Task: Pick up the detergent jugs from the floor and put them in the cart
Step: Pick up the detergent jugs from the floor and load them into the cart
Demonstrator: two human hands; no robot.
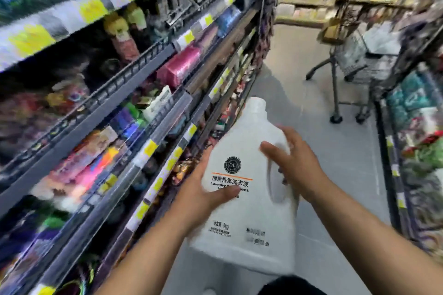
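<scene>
We hold the white detergent jug (249,211) tilted above the aisle floor (335,151), left hand (203,189) cupping its labelled side, thumb across the print, right hand (299,165) curled round its handle. The cart (364,62) stands well ahead; stocked shelves (119,93) run along our left.

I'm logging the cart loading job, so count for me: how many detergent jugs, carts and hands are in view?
detergent jug: 1, held off the floor
cart: 1, farther down the aisle
hands: 2, left hand and right hand, both gripping the jug
Total: 4
</scene>
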